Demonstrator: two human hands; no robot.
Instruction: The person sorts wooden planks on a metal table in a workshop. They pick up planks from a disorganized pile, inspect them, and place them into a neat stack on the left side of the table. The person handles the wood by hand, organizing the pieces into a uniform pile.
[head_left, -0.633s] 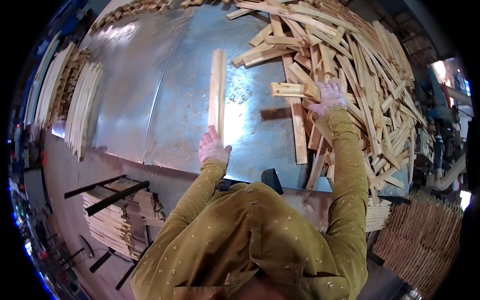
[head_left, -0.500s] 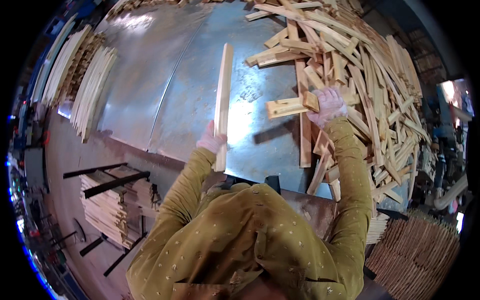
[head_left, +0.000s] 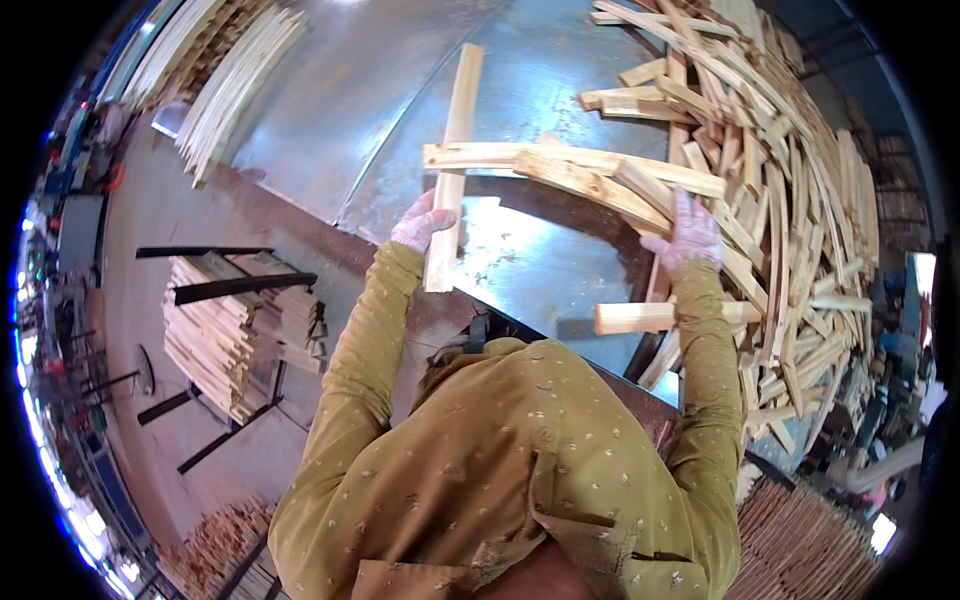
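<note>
We saw left hand (head_left: 422,226) clamp fingers on wooden slat (head_left: 462,112), presumably steadying it beneath crossing slat (head_left: 482,156); right hand (head_left: 692,236) touched angled slats (head_left: 590,188), whether fingers closed we couldn't tell.

Clock centred on the bare patch of surface (head_left: 520,250), mid-view; room to pass there. 12: long board (head_left: 570,155) cuts across; shorter board (head_left: 595,188) slants just nearer at 1. Beyond them, free surface from 11 to 12. 9: strip (head_left: 465,95) in left hand (head_left: 420,225) blocks. 3: right hand (head_left: 692,235), then wood pile (head_left: 776,260). 4: loose board (head_left: 640,318) juts in. 10, well apart: board stack (head_left: 235,95).
</note>
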